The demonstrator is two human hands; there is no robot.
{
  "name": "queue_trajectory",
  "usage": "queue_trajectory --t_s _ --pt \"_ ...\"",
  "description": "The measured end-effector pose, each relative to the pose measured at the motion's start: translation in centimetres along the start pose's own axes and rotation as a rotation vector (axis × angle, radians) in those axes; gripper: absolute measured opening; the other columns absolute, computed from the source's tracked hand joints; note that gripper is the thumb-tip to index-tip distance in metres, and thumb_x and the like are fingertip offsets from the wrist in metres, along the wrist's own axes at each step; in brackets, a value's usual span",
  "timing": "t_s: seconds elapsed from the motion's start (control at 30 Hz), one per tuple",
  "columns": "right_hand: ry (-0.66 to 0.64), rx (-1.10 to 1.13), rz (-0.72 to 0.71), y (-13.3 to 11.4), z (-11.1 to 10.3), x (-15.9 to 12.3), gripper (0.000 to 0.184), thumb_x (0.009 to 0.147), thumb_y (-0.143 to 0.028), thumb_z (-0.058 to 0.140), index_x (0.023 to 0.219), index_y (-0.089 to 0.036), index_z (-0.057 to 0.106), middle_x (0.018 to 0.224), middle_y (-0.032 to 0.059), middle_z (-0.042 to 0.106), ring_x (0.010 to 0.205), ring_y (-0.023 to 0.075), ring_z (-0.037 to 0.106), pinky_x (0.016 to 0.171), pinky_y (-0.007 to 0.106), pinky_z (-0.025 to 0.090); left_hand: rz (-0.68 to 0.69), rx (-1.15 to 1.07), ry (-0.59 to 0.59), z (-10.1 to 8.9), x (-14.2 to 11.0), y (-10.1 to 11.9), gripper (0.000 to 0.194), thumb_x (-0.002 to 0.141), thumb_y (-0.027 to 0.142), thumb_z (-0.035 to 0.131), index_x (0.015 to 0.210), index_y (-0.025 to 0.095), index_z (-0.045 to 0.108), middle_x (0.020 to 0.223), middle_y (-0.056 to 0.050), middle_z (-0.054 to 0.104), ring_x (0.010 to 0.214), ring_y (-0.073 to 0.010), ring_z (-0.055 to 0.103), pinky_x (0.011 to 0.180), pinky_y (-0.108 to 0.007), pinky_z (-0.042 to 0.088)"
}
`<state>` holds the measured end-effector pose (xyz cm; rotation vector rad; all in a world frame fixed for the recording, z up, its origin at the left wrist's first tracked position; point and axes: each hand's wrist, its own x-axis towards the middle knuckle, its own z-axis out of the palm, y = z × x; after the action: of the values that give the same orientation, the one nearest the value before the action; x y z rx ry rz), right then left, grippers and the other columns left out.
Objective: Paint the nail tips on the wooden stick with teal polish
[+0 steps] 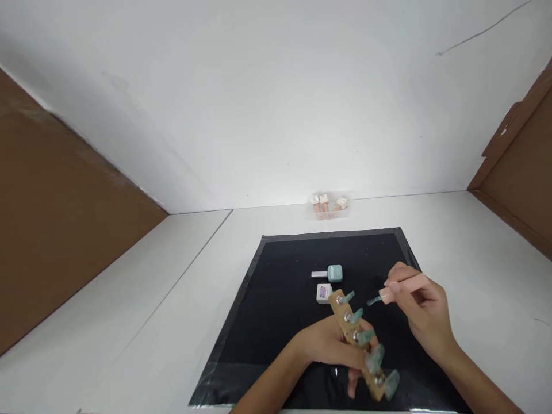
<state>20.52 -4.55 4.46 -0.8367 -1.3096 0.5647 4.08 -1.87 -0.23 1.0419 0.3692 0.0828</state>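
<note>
My left hand (332, 345) is closed around a wooden nail-display stand (347, 322), tilted on a slant above the black mat. Several long green false nails (365, 337) stick out along it on small metal holders. To its right, my right hand (425, 307) pinches a peach practice finger (407, 286) with a green false nail (374, 301) at its end, pointing left toward the stand without touching it. Just beyond the stand lie a teal nail polish bottle (335, 273) on its side, with a silver cap, and a small white box (324, 293) with a purple picture.
The black mat (245, 322) lies on a white table (172, 322). Near the back wall stands a clear plastic tray (330, 215) with several practice fingers on white cube bases (324, 199). Brown panels (56, 218) border the left and right sides.
</note>
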Motion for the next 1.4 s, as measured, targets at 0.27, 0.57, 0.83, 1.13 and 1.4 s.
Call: queue_trajectory --t_s 0.27,0.57,0.83,1.13,1.4 --pt "-0.024 -0.069 -0.009 -0.1 -0.4 0.3 0.009 0.083 -0.031 0.067 0.077 -0.028 0.074 0.067 0.0029 0.074 0.060 0.0187 0.065 0.053 0.033 0.054 0.240 0.268 0.645 1.7 0.6 1.4 0.030 0.070 0.041 0.068 0.074 0.016 0.052 0.063 0.003 0.054 0.052 -0.0080 0.055 0.054 -0.021 0.047" --pt "-0.196 -0.161 -0.098 -1.4 0.4 -0.2 0.028 0.076 -0.006 0.064 0.095 -0.027 0.067 0.069 0.0022 0.067 0.058 0.0174 0.059 0.048 0.028 0.050 0.458 0.603 1.038 1.4 -0.1 1.5 0.007 0.070 0.024 0.059 0.070 0.017 0.058 0.063 0.000 0.062 0.056 -0.0114 0.055 0.059 -0.023 0.046" --pt "-0.291 -0.264 -0.368 -2.1 1.2 0.0 0.034 0.082 -0.008 0.060 0.111 -0.025 0.060 0.066 0.0034 0.071 0.051 0.0185 0.061 0.048 0.034 0.052 0.545 0.611 1.097 1.3 -0.7 1.7 0.007 0.070 0.024 0.058 0.067 0.018 0.057 0.059 0.001 0.060 0.050 -0.0095 0.053 0.054 -0.021 0.046" --pt "-0.306 -0.341 -0.517 -2.3 1.8 0.2 0.012 0.091 -0.010 0.053 0.100 -0.013 0.059 0.065 0.0046 0.071 0.053 0.0142 0.064 0.051 0.030 0.055 0.772 0.768 1.080 0.4 -0.2 0.4 0.004 0.073 0.021 0.057 0.071 0.018 0.058 0.060 0.002 0.063 0.051 -0.0086 0.055 0.052 -0.019 0.045" --pt "-0.324 -0.324 -0.514 -2.1 1.8 0.2 0.013 0.092 -0.013 0.053 0.103 -0.014 0.059 0.066 0.0046 0.071 0.055 0.0137 0.064 0.051 0.028 0.056 0.849 0.933 1.080 -0.4 0.1 -0.4 0.015 0.078 0.032 0.059 0.074 0.018 0.060 0.064 0.001 0.065 0.052 -0.0094 0.057 0.052 -0.020 0.047"
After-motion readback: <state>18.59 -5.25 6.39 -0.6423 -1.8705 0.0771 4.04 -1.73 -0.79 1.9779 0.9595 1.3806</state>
